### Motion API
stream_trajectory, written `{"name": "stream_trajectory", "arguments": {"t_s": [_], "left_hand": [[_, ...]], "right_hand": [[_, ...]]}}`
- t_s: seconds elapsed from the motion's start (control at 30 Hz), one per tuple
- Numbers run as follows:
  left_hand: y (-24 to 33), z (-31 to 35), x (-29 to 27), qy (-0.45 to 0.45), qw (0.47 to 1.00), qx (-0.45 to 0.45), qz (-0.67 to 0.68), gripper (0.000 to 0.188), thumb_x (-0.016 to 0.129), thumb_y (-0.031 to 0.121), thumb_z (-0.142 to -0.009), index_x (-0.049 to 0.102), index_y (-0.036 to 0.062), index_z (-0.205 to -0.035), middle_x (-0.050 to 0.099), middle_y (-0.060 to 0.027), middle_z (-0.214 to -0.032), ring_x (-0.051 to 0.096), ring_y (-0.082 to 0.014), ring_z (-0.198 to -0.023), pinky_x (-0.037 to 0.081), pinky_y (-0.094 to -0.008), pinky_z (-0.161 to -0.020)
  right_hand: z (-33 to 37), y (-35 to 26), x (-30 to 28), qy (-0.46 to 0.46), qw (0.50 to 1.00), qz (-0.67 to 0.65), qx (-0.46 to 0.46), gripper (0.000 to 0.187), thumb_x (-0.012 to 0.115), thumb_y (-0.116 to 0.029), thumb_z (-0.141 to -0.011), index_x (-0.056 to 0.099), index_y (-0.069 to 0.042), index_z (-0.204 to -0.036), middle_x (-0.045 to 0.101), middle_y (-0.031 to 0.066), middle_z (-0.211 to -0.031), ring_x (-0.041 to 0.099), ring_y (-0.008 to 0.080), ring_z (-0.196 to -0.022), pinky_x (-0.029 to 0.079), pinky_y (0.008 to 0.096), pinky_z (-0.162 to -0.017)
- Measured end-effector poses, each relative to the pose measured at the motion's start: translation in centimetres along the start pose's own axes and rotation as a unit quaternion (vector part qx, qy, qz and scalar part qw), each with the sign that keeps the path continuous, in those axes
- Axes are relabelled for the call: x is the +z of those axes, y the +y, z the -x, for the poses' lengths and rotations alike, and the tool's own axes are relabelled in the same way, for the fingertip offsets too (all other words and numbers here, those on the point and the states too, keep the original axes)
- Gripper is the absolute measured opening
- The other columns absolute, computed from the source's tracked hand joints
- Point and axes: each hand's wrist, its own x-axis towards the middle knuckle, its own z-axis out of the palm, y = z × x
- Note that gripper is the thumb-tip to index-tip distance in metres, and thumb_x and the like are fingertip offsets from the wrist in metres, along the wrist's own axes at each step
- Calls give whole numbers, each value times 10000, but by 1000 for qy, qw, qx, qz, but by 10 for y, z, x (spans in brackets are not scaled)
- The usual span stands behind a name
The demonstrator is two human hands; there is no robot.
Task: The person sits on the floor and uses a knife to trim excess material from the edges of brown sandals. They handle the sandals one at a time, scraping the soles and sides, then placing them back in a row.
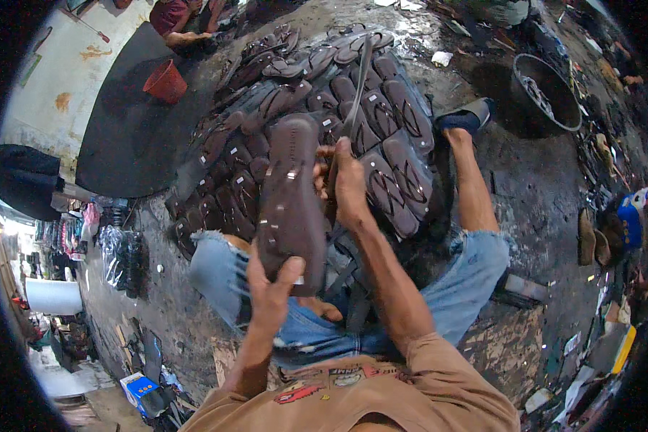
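My left hand [268, 291] grips a dark brown sandal sole [289, 209] at its lower end, thumb across its face. The sole stands almost upright before me, with small shiny marks along its middle. Close beside its right edge, my right hand [349, 180] is closed around the lower end of a long, thin, grey blade-like strip [360, 86], which points up and away. Whether my right fingers also touch the sole cannot be made out. Beyond both hands, many brown strapped sandals [405, 119] lie in rows on the floor.
My legs in torn jeans [468, 273] flank the work. A red bucket [165, 81] stands on a black sheet [122, 144] at far left, near another person's arm [187, 37]. A round dark tub [576, 124] is at far right. Scraps litter the right side; a blue box [142, 394] lies lower left.
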Motion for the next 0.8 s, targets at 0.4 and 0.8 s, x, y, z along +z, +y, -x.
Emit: {"name": "stream_trajectory", "arguments": {"t_s": [0.4,0.8], "left_hand": [[20,-7,-10,-65,991,-62,101,520,652,429,-1002,568,34,-1329,699,-36,-1102,670,-115,-946,534,-270,-832],[37,19,-40,-84,975,-179,102,458,605,394,-1036,563,43,-1329,686,-29,-1106,667,-113,-952,547,-281,-837]], "right_hand": [[198,-45,-8,40,926,295,-233,389,609,-328,-1030,638,-18,-1262,609,-19,-752,527,70,-658,427,252,-586],[331,-6,-101,-57,820,570,-3,225,586,-278,-999,597,-53,-1005,576,229,-681,579,454,-608,434,473,-554]]}}
